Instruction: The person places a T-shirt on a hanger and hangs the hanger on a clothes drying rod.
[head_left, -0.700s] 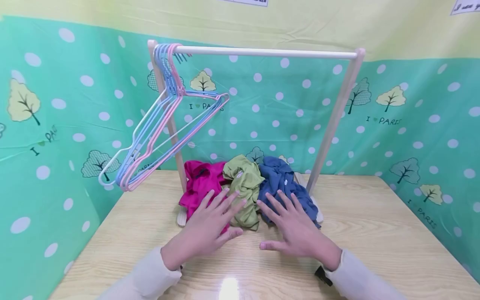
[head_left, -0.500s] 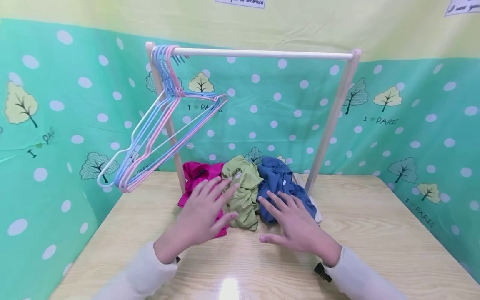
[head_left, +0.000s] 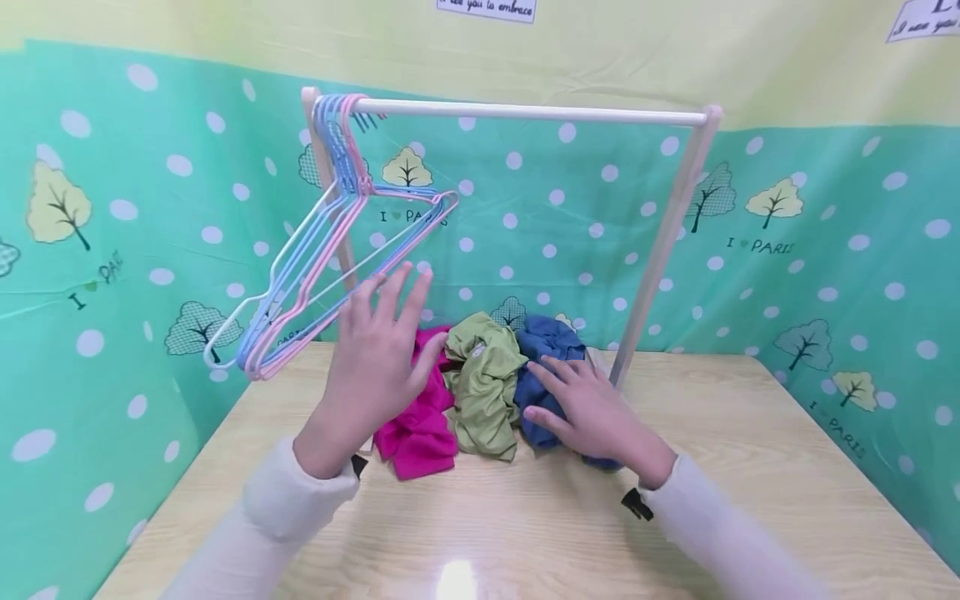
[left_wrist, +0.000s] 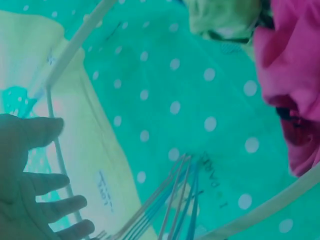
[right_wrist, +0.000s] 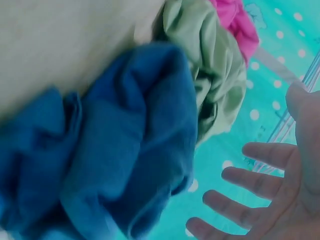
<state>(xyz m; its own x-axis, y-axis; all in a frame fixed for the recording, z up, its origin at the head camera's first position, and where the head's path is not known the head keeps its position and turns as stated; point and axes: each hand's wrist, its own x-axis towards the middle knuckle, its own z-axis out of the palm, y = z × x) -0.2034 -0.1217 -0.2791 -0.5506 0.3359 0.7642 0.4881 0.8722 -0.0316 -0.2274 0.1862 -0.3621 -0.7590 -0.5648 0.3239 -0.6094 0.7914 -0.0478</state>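
Note:
My left hand is raised with fingers spread, in front of the magenta garment and just below the hangers; it holds nothing. Pink, blue and white hangers hang bunched at the left end of the white rail. My right hand hovers with extended fingers over the crumpled blue garment, part of which it hides. In the right wrist view this blue garment lies apart from the fingers. Between the blue and magenta pieces lies a crumpled green garment.
A wooden upright supports the rail on the right, another on the left. All three garments lie on the wooden table at the rack's foot. Polka-dot cloth encloses the back and sides.
My left hand has lifted up and left from over the garments toward the hangers. My right hand has shifted slightly up over the blue garment. The garments and hangers keep their places.

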